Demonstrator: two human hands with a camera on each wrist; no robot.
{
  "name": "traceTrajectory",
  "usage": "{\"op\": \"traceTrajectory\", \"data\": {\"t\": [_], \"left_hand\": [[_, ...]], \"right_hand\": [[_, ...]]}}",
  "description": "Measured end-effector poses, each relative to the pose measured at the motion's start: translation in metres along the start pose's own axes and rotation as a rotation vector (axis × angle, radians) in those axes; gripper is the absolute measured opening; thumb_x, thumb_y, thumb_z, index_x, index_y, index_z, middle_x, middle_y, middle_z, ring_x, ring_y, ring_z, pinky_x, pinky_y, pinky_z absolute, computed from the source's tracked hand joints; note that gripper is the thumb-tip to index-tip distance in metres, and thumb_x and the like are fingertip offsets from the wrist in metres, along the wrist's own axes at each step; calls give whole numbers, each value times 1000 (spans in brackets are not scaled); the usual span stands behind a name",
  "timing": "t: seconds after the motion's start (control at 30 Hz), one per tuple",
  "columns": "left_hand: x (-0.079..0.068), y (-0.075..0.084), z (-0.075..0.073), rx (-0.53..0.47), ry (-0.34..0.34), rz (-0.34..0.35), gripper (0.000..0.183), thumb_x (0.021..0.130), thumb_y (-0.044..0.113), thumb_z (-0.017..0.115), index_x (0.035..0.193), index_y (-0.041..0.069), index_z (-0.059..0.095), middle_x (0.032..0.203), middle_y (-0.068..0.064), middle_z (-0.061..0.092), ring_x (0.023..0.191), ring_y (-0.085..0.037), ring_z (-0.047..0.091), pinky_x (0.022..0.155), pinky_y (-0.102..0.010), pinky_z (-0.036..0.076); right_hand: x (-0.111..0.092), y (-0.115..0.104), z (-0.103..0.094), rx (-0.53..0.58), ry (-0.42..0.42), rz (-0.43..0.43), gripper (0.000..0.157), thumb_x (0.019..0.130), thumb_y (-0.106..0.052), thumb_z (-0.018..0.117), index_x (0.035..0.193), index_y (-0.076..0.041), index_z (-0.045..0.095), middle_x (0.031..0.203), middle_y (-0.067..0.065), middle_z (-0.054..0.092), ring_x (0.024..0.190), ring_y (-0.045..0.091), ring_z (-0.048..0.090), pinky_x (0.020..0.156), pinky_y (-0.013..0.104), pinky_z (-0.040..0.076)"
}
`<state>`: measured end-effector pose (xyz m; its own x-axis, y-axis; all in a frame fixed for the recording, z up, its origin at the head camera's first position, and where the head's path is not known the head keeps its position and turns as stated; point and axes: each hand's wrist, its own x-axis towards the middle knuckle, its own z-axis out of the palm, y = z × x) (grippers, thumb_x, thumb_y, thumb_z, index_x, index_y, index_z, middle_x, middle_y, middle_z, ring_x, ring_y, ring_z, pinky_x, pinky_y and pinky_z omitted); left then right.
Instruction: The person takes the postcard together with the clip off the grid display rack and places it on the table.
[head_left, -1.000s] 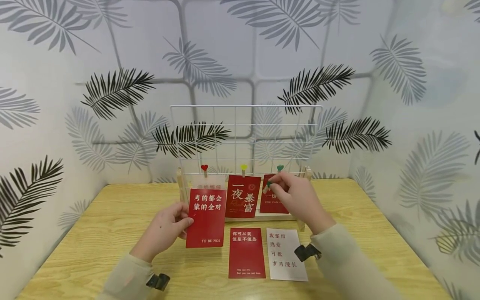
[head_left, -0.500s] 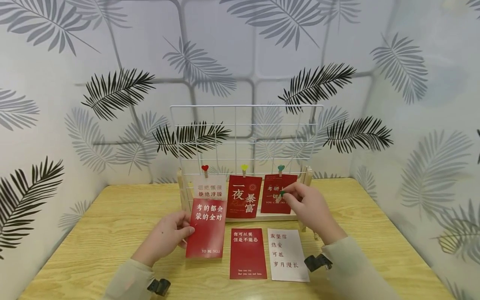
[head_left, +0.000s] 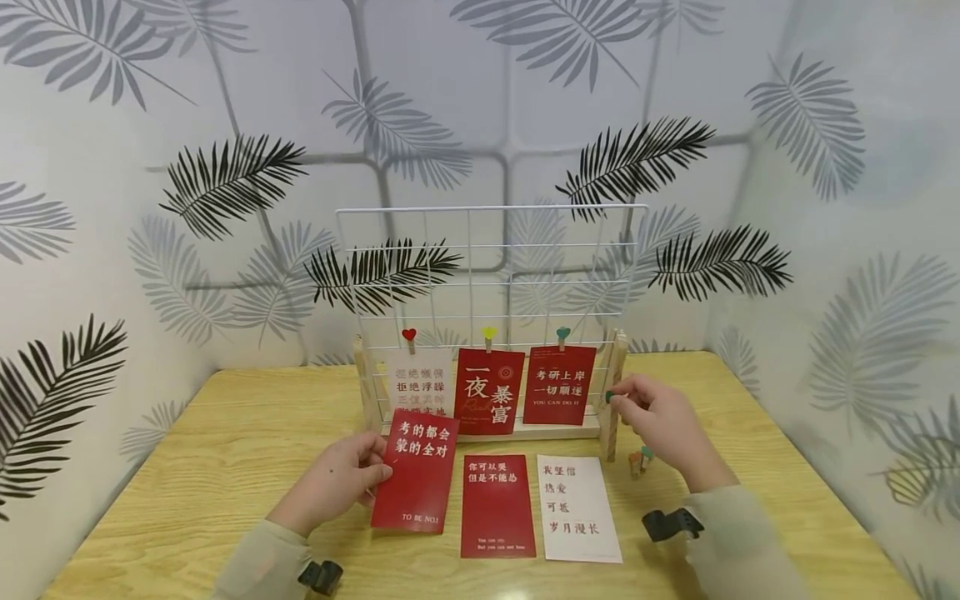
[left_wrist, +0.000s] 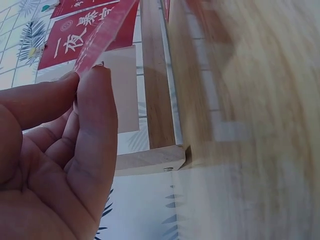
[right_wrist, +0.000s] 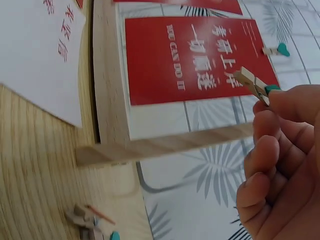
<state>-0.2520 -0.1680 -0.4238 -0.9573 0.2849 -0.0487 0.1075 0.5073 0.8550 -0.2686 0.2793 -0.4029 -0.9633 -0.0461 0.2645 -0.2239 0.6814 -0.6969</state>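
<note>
Leaf-printed wallpaper closes round the pale wooden worktop (head_left: pixel 225 450), and I take the white wire grid rack (head_left: pixel 487 275) standing at its back as my landmark.

The fingers of my right hand (head_left: pixel 660 421) are pinched on a small wooden clothespin with a green tip (right_wrist: pixel 256 83), held in the air just off the rack's right wooden post. The fingers of my left hand (head_left: pixel 337 483) are clamped on the left edge of a glossy red card (head_left: pixel 416 471), thumb on its face; the card tilts in front of the rack's lower left corner, its top near the wooden base rail.

As I judge it, the work is partly done. Three cards already hang from the rack's lowest wire, each under a heart-topped peg: a whitish card (head_left: pixel 420 383) at the left under a red heart, a red card (head_left: pixel 489 392) in the middle under a yellow one, another red card (head_left: pixel 558 385) at the right under a teal one. Not hung are the card I hold and two lying flat in front of the rack: a second red card (head_left: pixel 497 517) and a white card (head_left: pixel 577 508) printed in red. A few spare pegs (head_left: pixel 640 458) lie on the worktop by the rack's right foot.

The cards are thin, stiff rectangles with a slight sheen; the rack is thin metal wire in square cells, set in plain unfinished wood.
</note>
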Motion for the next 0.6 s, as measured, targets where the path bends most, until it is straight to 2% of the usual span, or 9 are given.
{"op": "traceTrajectory", "data": {"t": [0.23, 0.4, 0.6], "left_hand": [[-1, -3, 0, 17, 8, -11, 8, 96, 2, 66, 99, 5, 60, 82, -8, 59, 69, -21, 64, 61, -37, 58], [-2, -6, 2, 39, -8, -33, 10, 94, 2, 68, 96, 6, 59, 79, -7, 59, 64, -21, 61, 61, -35, 56], [-1, -11, 3, 17, -43, -66, 10, 94, 4, 69, 96, 6, 60, 78, -8, 60, 62, -21, 62, 59, -36, 57]], "right_hand": [[2, 18, -13, -2, -55, 18, 19, 103, -27, 60, 109, -10, 67, 81, 4, 60, 72, 21, 56, 65, 36, 49], [1, 36, -21, 19, -106, 23, 18, 103, -25, 59, 109, -9, 66, 80, 5, 60, 70, 21, 54, 60, 35, 47], [-3, 48, -30, 56, -155, 66, 23, 104, -26, 59, 111, -5, 64, 82, 7, 59, 67, 20, 52, 56, 32, 44]]}}
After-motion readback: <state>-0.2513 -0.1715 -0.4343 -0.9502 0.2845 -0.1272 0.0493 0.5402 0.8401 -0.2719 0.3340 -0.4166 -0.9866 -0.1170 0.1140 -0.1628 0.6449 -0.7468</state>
